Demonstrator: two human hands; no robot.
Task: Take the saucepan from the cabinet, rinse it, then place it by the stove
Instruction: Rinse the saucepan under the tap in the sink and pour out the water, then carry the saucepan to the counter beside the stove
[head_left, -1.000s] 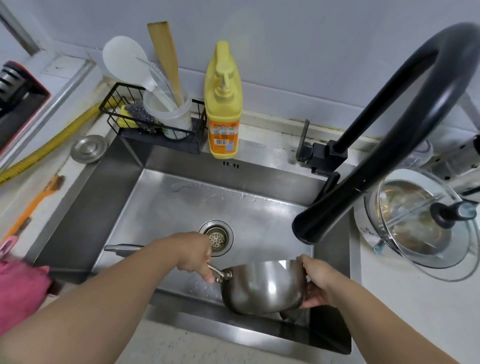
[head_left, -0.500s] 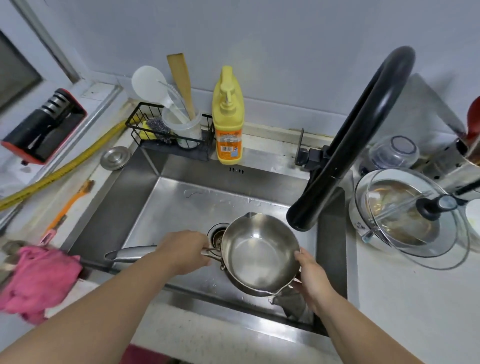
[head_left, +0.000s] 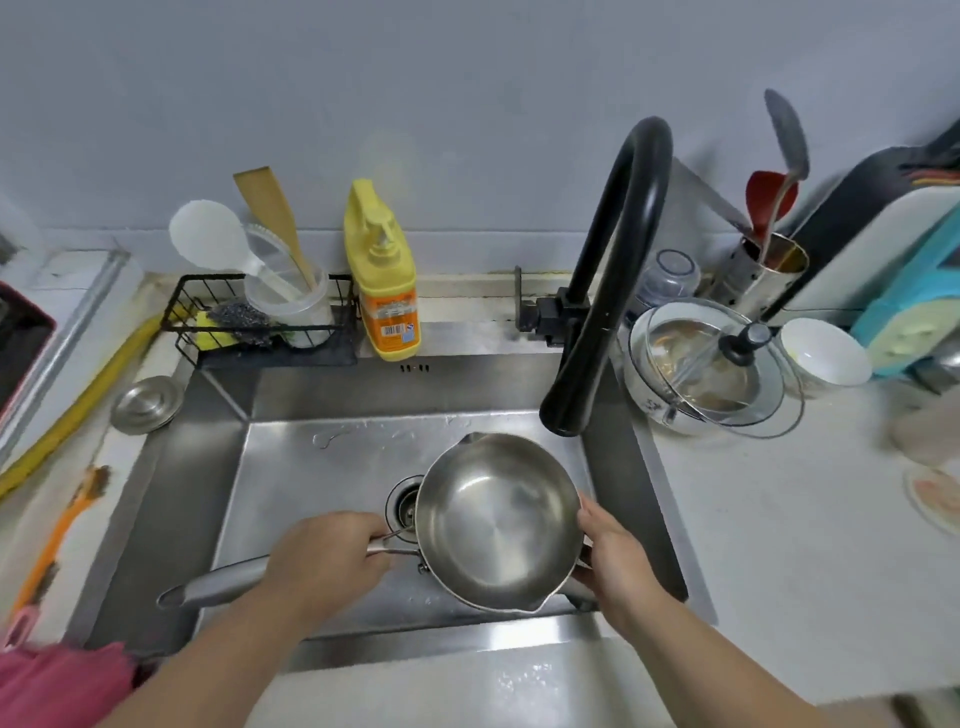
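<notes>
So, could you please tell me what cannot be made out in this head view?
- Stove: not in the head view, cut off by the edges.
- Saucepan underside: faces away from the camera.
- Left hand fingers on the handle: hidden beneath the hand.
- Sink drain: partly covered by the saucepan.
- Faucet outlet: faces down; no stream visible.
- Soap bottle label: too small to read.

Shiny steel saucepan (head_left: 496, 522), open side up, bowl bare inside, held over the sink basin, pour spouts at 11 and 5 o'clock, long handle running toward 8 o'clock, below the image centre
</notes>
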